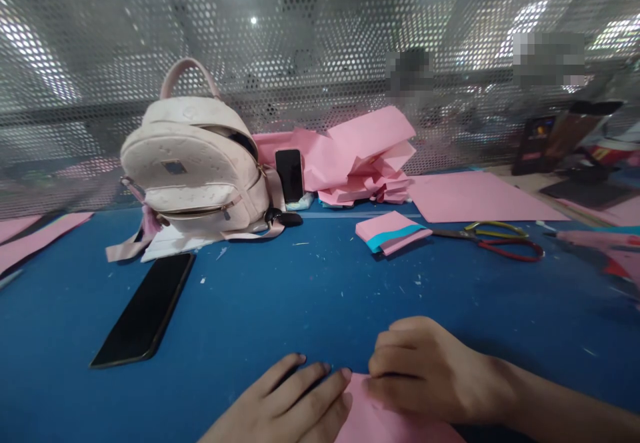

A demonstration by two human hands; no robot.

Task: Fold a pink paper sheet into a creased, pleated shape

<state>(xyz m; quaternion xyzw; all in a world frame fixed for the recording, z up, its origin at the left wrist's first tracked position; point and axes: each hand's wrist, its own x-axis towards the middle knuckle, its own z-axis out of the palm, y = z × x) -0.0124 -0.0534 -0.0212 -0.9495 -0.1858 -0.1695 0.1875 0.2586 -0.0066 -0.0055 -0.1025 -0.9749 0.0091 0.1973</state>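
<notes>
A sheet of pink paper (pixel 370 416) lies on the blue table at the near edge, partly under both hands. My left hand (pixel 295 406) rests over its left side, fingers stretched out and slightly apart, with the fingertips at the paper's edge. On the right, my right hand (pixel 430 370) has its fingers curled and pressed down at the sheet's top edge. The thumb and fingertips of that hand are hidden beneath it. The lower part of the sheet runs out of view.
Ahead lie a folded pink piece with a blue stripe (pixel 393 233), scissors (pixel 493 238) and a flat pink sheet (pixel 480 196). A cream backpack (pixel 200 163), a dark phone (pixel 147 313), a propped-up phone (pixel 289 175) and crumpled pink paper (pixel 365 153) stand or lie around. Behind is a perforated metal panel (pixel 310 43).
</notes>
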